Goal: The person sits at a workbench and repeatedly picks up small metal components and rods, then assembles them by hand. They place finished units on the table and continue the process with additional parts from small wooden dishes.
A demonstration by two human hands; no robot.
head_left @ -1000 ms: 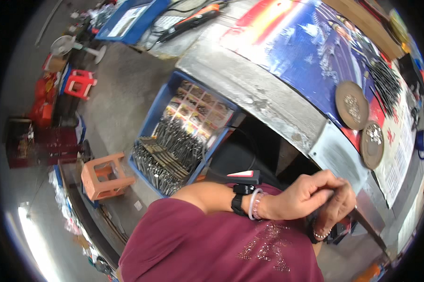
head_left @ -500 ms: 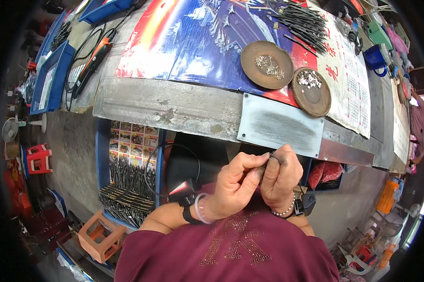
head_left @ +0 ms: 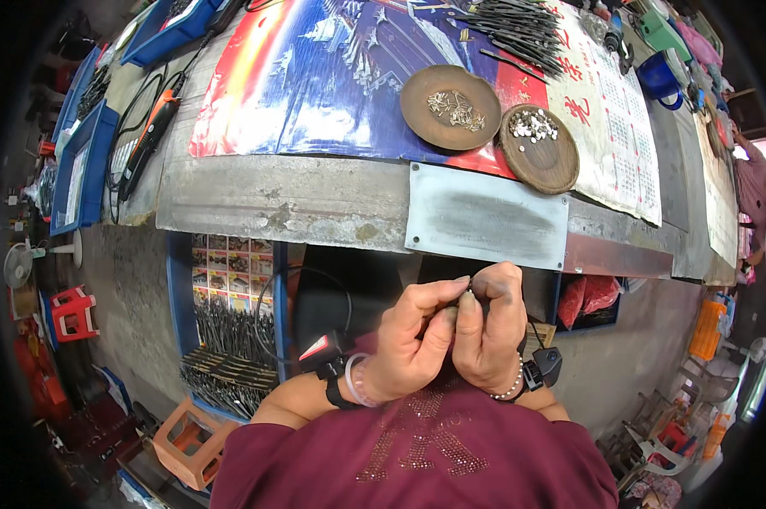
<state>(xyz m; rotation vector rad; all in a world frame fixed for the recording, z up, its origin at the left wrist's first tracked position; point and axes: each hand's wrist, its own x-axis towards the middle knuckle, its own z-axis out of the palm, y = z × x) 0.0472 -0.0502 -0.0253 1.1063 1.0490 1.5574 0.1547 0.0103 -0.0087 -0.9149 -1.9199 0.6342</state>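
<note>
Close together in front of my chest, both hands are in a pinch, their fingertips almost meeting. My left hand [head_left: 413, 343] has its thumb against its index finger. My right hand [head_left: 490, 335] curls its darkened index finger over its thumb. A tiny pale speck shows between the fingertips, too small to name, and the fingers cover the rest. Just beyond my hands is a pale metal plate [head_left: 488, 218] with a dark worn patch. Behind it stand a round brown dish [head_left: 421, 127] of small brass-coloured pieces and a woven dish [head_left: 546, 174] of small white pieces.
Thin black rods [head_left: 519, 38] lie piled at the back of the table. A blue crate [head_left: 182, 293] with many black rods stands below left. An orange-and-black power tool [head_left: 150, 140] and a blue tray [head_left: 95, 161] sit at left. A blue mug [head_left: 657, 78] is at right.
My hands have shifted slightly left and turned, so a pale speck now shows between the fingertips. The whole view has also shifted, with the dishes and plate appearing further left.
</note>
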